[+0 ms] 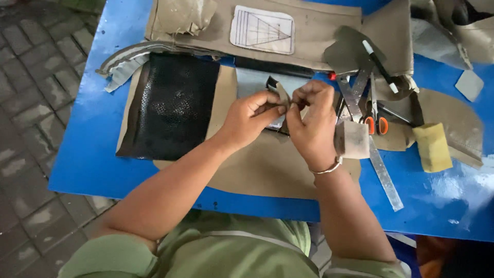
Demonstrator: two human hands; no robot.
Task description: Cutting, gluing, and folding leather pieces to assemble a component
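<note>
While pinched between left hand (253,114) and right hand (307,119) at frame centre, small tan strip (282,93) could slip. Fingertip-only grip, so might drop onto the blue surface (87,154) near the scissors (374,114).

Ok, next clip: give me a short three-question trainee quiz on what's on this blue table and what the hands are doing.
1. True or false: both hands pinch the same small folded strip.
2. Which lies nearest the right hand? A) black textured sheet B) metal ruler C) yellow sponge
3. What colour are the handles of the scissors?

Key
1. True: the left hand and right hand meet on it.
2. B
3. Orange
</note>
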